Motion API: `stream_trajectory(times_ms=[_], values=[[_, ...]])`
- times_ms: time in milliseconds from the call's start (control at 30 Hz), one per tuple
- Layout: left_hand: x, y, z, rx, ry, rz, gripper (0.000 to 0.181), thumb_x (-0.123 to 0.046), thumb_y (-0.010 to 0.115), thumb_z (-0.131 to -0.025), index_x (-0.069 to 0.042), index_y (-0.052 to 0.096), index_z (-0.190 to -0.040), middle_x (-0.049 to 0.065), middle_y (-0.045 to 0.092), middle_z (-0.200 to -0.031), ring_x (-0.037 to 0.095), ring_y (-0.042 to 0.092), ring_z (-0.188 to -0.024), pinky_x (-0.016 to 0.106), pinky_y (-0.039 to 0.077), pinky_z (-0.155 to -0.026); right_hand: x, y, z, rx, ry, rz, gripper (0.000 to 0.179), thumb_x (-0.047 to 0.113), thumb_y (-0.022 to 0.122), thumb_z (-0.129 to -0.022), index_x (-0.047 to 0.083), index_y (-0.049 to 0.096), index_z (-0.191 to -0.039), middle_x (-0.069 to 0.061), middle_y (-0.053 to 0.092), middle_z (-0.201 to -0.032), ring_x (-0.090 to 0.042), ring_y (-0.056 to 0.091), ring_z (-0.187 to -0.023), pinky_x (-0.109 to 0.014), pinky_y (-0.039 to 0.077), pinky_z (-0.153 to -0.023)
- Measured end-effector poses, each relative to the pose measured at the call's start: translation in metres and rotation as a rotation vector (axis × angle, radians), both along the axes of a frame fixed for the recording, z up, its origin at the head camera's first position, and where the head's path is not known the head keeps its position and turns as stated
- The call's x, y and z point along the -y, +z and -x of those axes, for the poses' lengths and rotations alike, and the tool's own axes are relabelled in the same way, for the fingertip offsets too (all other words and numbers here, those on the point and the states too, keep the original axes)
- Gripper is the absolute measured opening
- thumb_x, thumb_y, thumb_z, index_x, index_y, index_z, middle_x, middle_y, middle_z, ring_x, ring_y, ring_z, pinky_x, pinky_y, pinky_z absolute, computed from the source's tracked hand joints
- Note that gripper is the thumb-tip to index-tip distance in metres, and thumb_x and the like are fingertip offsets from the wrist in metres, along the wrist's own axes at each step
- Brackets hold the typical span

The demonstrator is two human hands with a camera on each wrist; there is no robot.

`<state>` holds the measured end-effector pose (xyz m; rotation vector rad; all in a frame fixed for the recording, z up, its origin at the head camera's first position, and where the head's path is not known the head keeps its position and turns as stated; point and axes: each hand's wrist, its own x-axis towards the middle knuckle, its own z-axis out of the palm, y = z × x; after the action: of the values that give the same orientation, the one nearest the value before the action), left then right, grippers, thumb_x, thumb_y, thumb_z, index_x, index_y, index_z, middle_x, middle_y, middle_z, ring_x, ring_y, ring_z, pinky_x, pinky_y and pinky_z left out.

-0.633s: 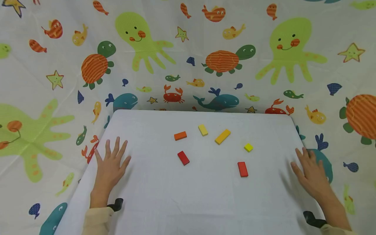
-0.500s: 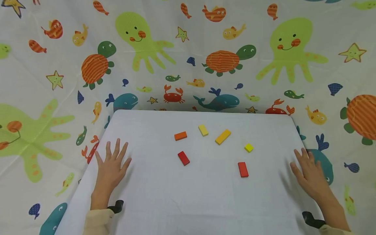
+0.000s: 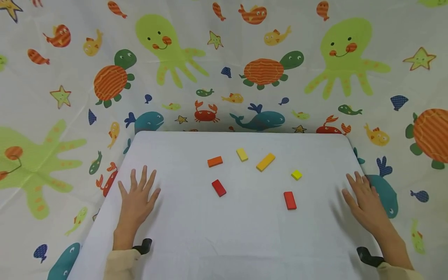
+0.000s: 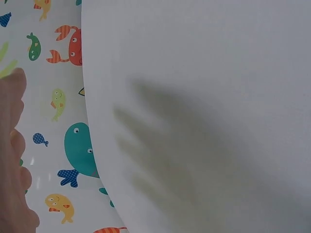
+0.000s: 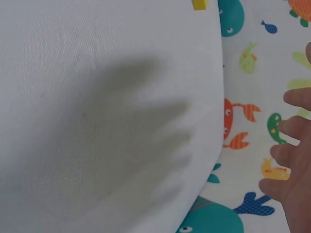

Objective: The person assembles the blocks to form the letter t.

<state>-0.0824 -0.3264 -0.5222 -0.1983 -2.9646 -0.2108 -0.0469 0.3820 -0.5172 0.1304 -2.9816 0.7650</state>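
Observation:
Several small coloured blocks lie on the white tabletop (image 3: 210, 233). Two are red, the left red block (image 3: 219, 188) and the right red block (image 3: 289, 200). Behind them are an orange block (image 3: 215, 161), a pale yellow block (image 3: 242, 154), a longer amber block (image 3: 265, 162) and a small bright yellow block (image 3: 296, 175). My left hand (image 3: 136, 204) hovers over the table's left side with fingers spread, holding nothing. Over the right edge, my right hand (image 3: 365, 204) is held with its fingers extended and nothing in it; the bright yellow block is nearest to it. Both hands cast shadows on the table.
A cloth (image 3: 224, 46) printed with sea animals hangs behind the table and spreads along both sides. The table's back edge runs just beyond the blocks. A black strap with a camera mount (image 3: 369, 257) sits on the right wrist, and another mount (image 3: 143, 246) on the left.
Both hands have shifted slightly inward, the left hand to the right and the right hand to the left. The head view has tilted a little. The blocks lie as before.

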Motion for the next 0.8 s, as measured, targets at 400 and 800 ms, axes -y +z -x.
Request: stream_trajectory(times_ms=[400,800], values=[[-0.017,-0.01,0.009,-0.007,-0.029,-0.023,0.079,-0.037,0.062,-0.102,-0.025,0.021,-0.168,0.012,0.013,-0.176,0.052,0.007,-0.16,0.085,0.0,-0.116,0.012,0.0,0.003,-0.023,0.002,0.015,0.066,0.034,0.046,-0.111,0.008,0.02,-0.167,-0.027,0.015,-0.172,-0.044,0.003,-0.163,-0.062,-0.007,-0.129],[-0.038,-0.014,0.016,0.051,-0.068,-0.106,0.066,-0.033,0.061,-0.103,-0.019,0.036,-0.163,0.019,0.034,-0.168,0.05,0.028,-0.155,0.083,0.008,-0.117,0.029,-0.017,0.006,-0.122,-0.008,0.063,0.06,0.023,0.055,-0.108,0.008,0.035,-0.162,-0.028,0.037,-0.164,-0.05,0.033,-0.152,-0.065,0.011,-0.129]])
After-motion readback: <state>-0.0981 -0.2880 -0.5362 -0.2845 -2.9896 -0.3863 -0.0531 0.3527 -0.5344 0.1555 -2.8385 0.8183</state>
